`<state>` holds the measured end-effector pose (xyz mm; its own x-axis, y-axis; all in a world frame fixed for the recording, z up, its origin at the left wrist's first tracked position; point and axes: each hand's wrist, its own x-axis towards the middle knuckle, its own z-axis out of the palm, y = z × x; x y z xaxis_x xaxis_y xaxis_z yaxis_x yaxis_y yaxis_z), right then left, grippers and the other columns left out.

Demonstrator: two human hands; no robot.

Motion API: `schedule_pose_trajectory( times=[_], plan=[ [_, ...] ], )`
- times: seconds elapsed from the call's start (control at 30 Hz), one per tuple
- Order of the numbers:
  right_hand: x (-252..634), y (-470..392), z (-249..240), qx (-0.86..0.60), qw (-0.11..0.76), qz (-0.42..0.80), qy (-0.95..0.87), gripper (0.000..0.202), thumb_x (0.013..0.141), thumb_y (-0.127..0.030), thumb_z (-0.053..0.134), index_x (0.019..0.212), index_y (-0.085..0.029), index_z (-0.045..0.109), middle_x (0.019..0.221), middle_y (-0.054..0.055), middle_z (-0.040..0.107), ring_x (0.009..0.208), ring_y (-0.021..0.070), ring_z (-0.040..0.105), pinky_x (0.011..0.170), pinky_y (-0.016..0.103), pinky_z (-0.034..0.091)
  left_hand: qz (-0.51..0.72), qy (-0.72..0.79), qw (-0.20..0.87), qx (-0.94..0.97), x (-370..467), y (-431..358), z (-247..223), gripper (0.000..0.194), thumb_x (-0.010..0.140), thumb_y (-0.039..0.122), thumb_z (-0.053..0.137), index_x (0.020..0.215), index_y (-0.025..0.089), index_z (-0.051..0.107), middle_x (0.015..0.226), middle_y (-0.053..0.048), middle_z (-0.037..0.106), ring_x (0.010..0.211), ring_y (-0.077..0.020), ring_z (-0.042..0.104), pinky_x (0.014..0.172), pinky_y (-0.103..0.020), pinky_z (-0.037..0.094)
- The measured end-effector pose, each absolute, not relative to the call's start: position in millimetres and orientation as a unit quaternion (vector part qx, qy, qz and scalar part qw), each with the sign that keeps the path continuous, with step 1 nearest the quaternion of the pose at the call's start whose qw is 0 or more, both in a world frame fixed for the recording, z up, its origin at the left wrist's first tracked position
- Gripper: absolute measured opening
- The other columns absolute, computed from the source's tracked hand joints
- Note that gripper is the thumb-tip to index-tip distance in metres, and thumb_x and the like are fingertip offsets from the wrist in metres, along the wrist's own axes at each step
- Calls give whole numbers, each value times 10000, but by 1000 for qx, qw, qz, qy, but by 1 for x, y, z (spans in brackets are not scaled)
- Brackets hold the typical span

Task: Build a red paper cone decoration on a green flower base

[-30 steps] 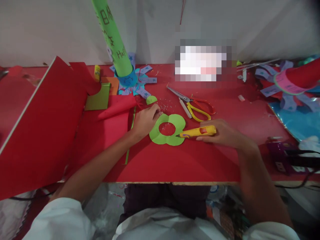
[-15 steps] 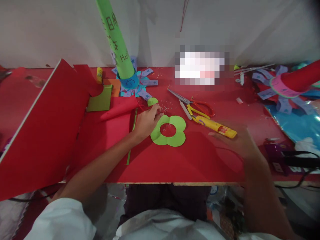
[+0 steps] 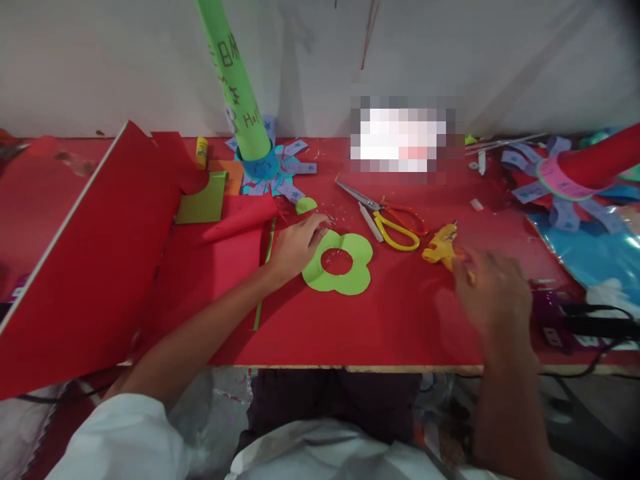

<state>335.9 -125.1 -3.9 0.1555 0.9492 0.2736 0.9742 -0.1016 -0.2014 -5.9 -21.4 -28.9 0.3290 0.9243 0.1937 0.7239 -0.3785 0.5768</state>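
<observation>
A light-green paper flower (image 3: 359, 272) with a round hole in its middle lies flat on the red table. Over its upper left petal is my left hand (image 3: 299, 247), fingers curled together; whatever sits at the fingertips is too small to make out. Just above those fingers lies a small green paper piece (image 3: 306, 205). At the right, my right hand (image 3: 493, 290) is closed round a yellow tool that looks like a glue gun (image 3: 441, 245), its tip pointing up and away. Left of it rest scissors with yellow handles (image 3: 400, 233), red-handled scissors (image 3: 367, 200) and a white stick (image 3: 371, 222).
A red folded board (image 3: 95, 267) stands at the left. Behind it are a yellow glue stick (image 3: 201, 153) and a tall green paper tube (image 3: 240, 100) on a blue base. At the right are a red tube craft (image 3: 595, 163), blue plastic-wrapped sheets (image 3: 585, 247) and a purple box (image 3: 550, 317).
My right hand has turned the yellow tool from lying sideways to tip up, and moved it right, off the yellow scissor handles. My left hand has stayed almost in place.
</observation>
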Motion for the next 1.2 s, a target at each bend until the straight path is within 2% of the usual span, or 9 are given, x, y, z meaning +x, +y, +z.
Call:
schedule_pose_trajectory(
  times=[0.13,0.23,0.33,0.47,0.6,0.73,0.9,1.07,1.2],
  plan=[
    [298,-102,28,-646,296,11,-703,355,1042,-404,483,1211,-223,738,1124,152,766,1044,356,683,925,520,529,292,492,185,799,-7,-23,-31,235,1073,267,466,1208,224,654,1223,-62,774,1070,-204,746,870,-307,545],
    [269,-70,32,-569,264,123,-769,339,1031,-409,525,1263,-241,705,1197,121,759,1016,306,687,891,465,531,324,472,168,802,-8,-23,-34,242,1080,271,456,1202,219,658,1208,-59,774,1073,-190,740,887,-296,545],
    [256,-40,20,-543,220,225,-779,325,985,-413,609,1240,-241,714,1042,96,786,923,271,694,793,386,513,349,463,150,801,-10,-23,-36,226,1078,272,472,1185,215,662,1171,-53,780,1062,-177,742,887,-281,544],
    [251,-27,1,-499,201,324,-778,279,989,-465,577,987,-230,727,816,41,722,712,196,619,646,320,420,369,464,152,791,-8,-25,-36,193,1074,275,491,1151,209,655,1115,-47,783,1009,-159,745,865,-265,545],
    [247,-33,-6,-481,219,349,-774,400,1016,-503,504,752,-220,602,643,-8,522,610,156,456,601,319,320,375,472,164,781,-7,-26,-31,205,1084,292,472,1163,205,640,1065,-45,775,978,-159,740,833,-271,547],
    [248,-33,-10,-479,270,387,-740,414,988,-580,544,801,-219,625,688,-7,536,642,156,456,616,315,336,367,492,127,780,-23,-24,-5,244,1084,296,469,1236,199,634,1156,-77,740,1009,-179,708,855,-301,549],
    [257,-29,-8,-484,318,435,-690,449,973,-622,581,787,-216,635,660,-19,463,622,141,399,574,310,296,383,556,10,738,-86,-26,29,172,1032,280,546,1094,199,685,1083,-70,725,995,-207,663,896,-347,544],
    [261,-30,2,-499,362,479,-625,451,904,-656,682,795,-220,654,624,-38,376,569,119,312,515,307,222,254,617,-5,745,-160,-30,21,518,925,436,699,1374,192,612,1370,-133,664,1272,-314,603,1124,-493,492],
    [265,-31,5,-519,383,503,-574,418,874,-644,729,822,-232,682,640,-26,422,545,118,327,477,304,226,123,644,31,755,-186,-40,7,615,958,529,620,1443,156,558,1461,-175,600,1370,-360,550,1195,-525,430]
  ],
)
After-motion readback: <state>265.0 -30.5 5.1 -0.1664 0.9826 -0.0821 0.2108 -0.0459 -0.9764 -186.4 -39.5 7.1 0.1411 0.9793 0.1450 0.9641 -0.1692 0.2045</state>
